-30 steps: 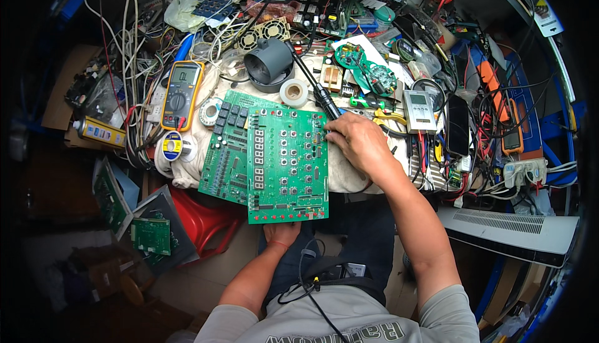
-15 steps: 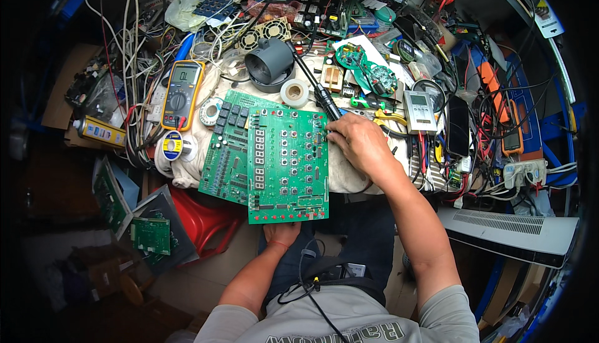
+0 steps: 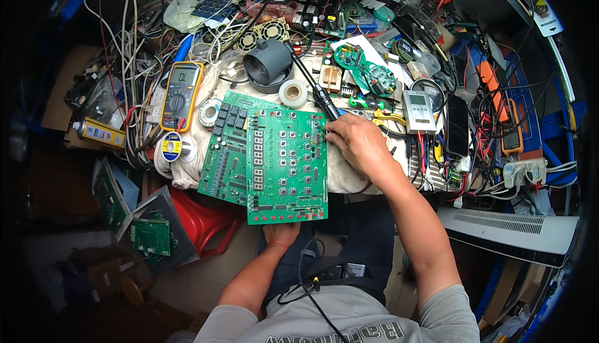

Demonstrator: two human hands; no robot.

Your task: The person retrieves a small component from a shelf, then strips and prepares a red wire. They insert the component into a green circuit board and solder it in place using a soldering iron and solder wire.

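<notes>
A green circuit board (image 3: 271,156) with a column of digit displays, push buttons and a row of red lights leans toward me over the bench's near edge. My right hand (image 3: 360,145) grips its upper right edge, thumb and fingers pressed together there. From below, my left hand (image 3: 282,233) reaches under the board's near edge; its fingers are hidden behind it. A second green board (image 3: 226,168), with black relays, lies partly beneath the first on the left. Close above my right hand lies a black rod-shaped tool (image 3: 323,98) with a cable.
Left of the boards are a yellow multimeter (image 3: 181,97) and a solder reel (image 3: 171,147). Beyond them stand a tape roll (image 3: 293,93) and a grey cylindrical holder (image 3: 268,65). A grey meter (image 3: 420,112) and yellow-handled pliers (image 3: 388,118) lie right. A red stool (image 3: 193,218) stands below left.
</notes>
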